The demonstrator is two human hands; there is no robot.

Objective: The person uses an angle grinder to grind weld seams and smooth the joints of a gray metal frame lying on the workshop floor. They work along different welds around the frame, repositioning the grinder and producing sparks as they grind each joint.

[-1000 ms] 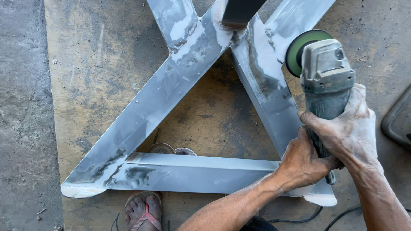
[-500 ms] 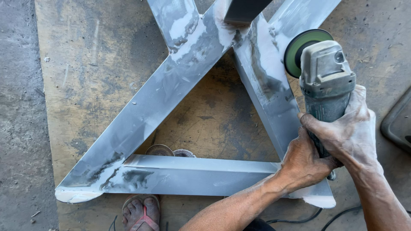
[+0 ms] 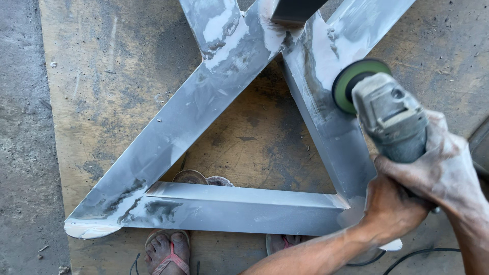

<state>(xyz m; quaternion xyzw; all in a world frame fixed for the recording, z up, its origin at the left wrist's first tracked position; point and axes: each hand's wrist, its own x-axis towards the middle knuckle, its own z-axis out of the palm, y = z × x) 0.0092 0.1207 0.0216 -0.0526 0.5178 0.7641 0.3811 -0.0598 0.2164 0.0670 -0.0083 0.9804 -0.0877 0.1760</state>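
Observation:
A grey angle grinder point(image 3: 389, 119) with a green-backed disc point(image 3: 351, 81) is tilted over the right leg of a crossed metal frame point(image 3: 204, 117). My right hand point(image 3: 443, 168) wraps the grinder's body from the right. My left hand point(image 3: 389, 209) grips it from below, beside the joint where the frame's bottom bar point(image 3: 239, 209) meets the right leg. Both hands are dusty. The disc's edge sits at or just above the right leg's surface; I cannot tell if it touches. The frame bears grey patches of filler.
The frame lies on a stained wooden board point(image 3: 102, 76) over a concrete floor point(image 3: 20, 153). Two round discs point(image 3: 191, 176) lie under the bottom bar. My feet in sandals point(image 3: 165, 252) stand at the near edge. A black cable point(image 3: 417, 254) runs at the lower right.
The view has shifted, so the frame sits higher and further right in the picture. The grinder and both hands stay on the right leg, tilted slightly more to the left.

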